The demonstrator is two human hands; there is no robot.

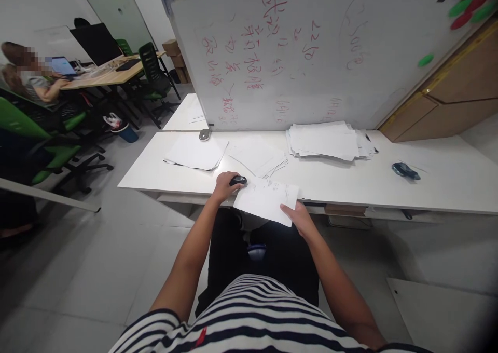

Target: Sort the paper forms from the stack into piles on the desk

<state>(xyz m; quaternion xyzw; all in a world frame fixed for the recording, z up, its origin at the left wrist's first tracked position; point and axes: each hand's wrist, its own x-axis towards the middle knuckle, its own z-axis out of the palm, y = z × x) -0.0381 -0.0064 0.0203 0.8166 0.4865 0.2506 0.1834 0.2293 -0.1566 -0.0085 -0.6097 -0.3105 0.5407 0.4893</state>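
Note:
My left hand [224, 187] is closed around a small black object [238, 180] that looks like a stapler, by the table's front edge. It is at the upper left corner of a printed sheet of paper [268, 200]. My right hand [299, 217] grips the lower right corner of that sheet, thumb on top and fingers hidden beneath. The sheet is tilted and reaches past the table edge above my lap. Whether it is one sheet or several cannot be told. Just behind it lie some loosely fanned papers [257, 158] on the white table [187, 181].
A paper pile [196, 150] lies left, near a small grey device [204, 134]. A thicker paper stack [324, 141] and a dark object [405, 171] lie right. A whiteboard [249, 57] stands behind the table. A person [42, 83] sits at a desk far left.

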